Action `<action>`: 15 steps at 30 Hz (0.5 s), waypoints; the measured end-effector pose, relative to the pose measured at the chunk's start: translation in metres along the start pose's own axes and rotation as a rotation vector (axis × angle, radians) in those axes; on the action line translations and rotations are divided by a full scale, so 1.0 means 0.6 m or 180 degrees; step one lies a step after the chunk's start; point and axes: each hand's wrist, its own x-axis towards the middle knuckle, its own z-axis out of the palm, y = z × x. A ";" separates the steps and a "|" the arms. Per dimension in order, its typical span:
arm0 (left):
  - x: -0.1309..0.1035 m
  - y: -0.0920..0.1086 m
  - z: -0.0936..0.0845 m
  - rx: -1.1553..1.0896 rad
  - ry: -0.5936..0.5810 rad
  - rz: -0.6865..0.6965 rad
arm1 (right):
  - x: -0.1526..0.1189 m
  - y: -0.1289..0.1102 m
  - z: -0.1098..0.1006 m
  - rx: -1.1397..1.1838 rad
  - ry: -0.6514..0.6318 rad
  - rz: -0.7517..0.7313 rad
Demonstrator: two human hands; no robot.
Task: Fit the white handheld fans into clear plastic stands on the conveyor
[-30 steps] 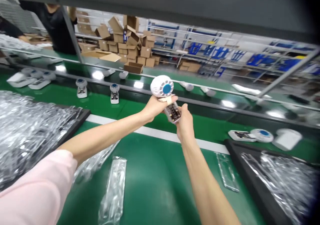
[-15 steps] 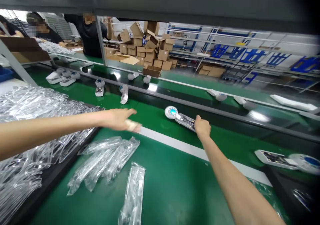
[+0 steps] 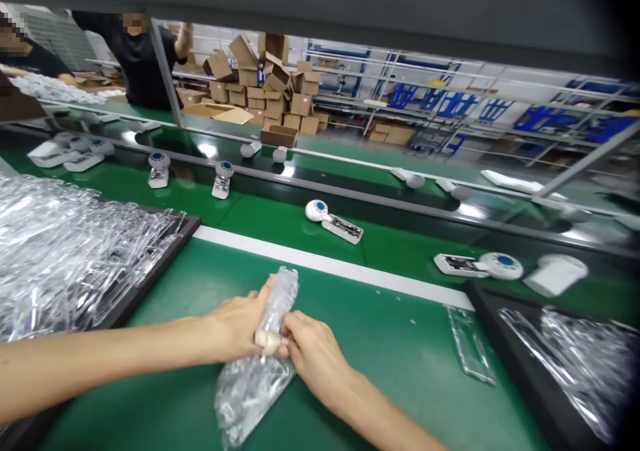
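Here, over the green table, we bring our two hands together on one clear plastic bag. Our left hand comes in from the left with the forearm nearly level, its fingers closed on the bag's upper part and a pale wrap around one digit. Our right hand reaches up from the lower right, fingertips pinched at the bag's edge, just beside that wrap. The bag lies slantwise between and beneath our hands, its narrow top showing past our left fingers and its wider end spreading toward us.

Beyond the white strip, a white device with a round head lies on the green conveyor belt, well apart from our hands. Clear plastic parts heap up in a black-edged tray to our left.
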 end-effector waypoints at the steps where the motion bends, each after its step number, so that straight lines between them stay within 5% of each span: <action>1: 0.002 0.014 0.008 0.0155 -0.0226 0.0156 | -0.016 0.019 -0.005 0.0149 0.0081 0.0025; 4: 0.011 0.049 0.010 0.0983 -0.0531 0.0403 | -0.067 0.075 -0.044 0.0419 0.0566 0.0222; 8: 0.046 0.068 -0.015 0.1266 -0.0008 0.0613 | -0.139 0.098 -0.121 0.0528 0.0922 0.0480; 12: 0.094 0.060 -0.023 0.1069 -0.0486 0.0839 | -0.163 0.089 -0.192 0.0931 0.0581 0.0693; 15: 0.117 0.048 -0.017 0.0897 -0.0486 0.0832 | -0.121 0.086 -0.212 0.1039 0.0120 0.0667</action>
